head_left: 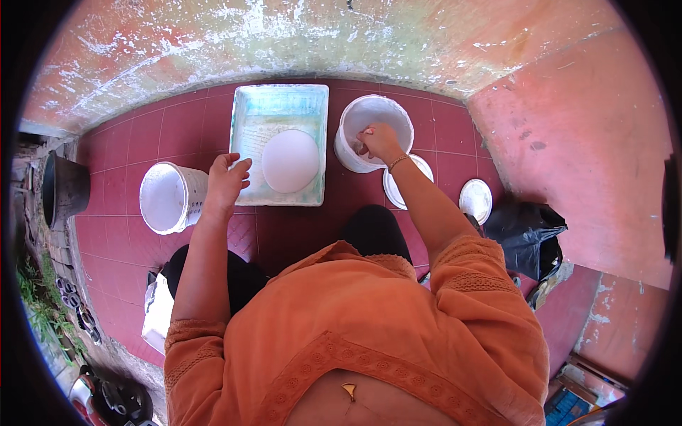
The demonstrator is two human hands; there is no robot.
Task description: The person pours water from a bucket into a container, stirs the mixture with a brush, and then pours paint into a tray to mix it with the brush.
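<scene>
A pale, rectangular paint tray (pixel 277 99) lies on the floor with a round pool of white liquid or paint (pixel 290 160) in it. My left hand (pixel 227 177) is at the tray's left edge, fingers apart and holding nothing. To the tray's right stands a white bucket (pixel 369 105). My right hand (pixel 378 142) reaches into it with fingers curled around something small that I cannot make out. Behind my right forearm lies a white round lid (pixel 396 190). A second white bucket (pixel 153 202) stands left of my left hand.
Red floor tiles (pixel 117 241) meet a peeling wall (pixel 284 42) beyond the tray and a pink wall (pixel 590 156) at right. A smaller lid (pixel 475 201) and black plastic bag (pixel 529 238) lie right. A dark container (pixel 65 188), shoes (pixel 74 305) and plants (pixel 42 298) line the left.
</scene>
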